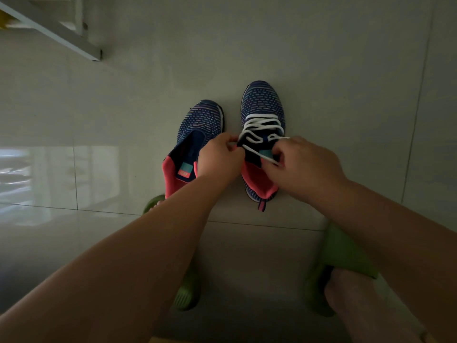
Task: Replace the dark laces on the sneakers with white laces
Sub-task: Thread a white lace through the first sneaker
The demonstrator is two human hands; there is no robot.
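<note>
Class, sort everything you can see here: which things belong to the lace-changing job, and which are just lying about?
Job: right sneaker, white lace, unlaced left sneaker, left hand, right hand.

Lying about: green slippers, worn on the feet; white frame; tiled floor.

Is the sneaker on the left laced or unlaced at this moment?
Unlaced. The left sneaker shows no lace across its open tongue, while the right sneaker carries a white lace that both hands pinch.

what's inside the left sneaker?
Inside the left sneaker: pink lining and a teal-and-pink insole label; no lace shows on it. The left hand and forearm cover its right edge and heel, so that part cannot be seen.
</note>
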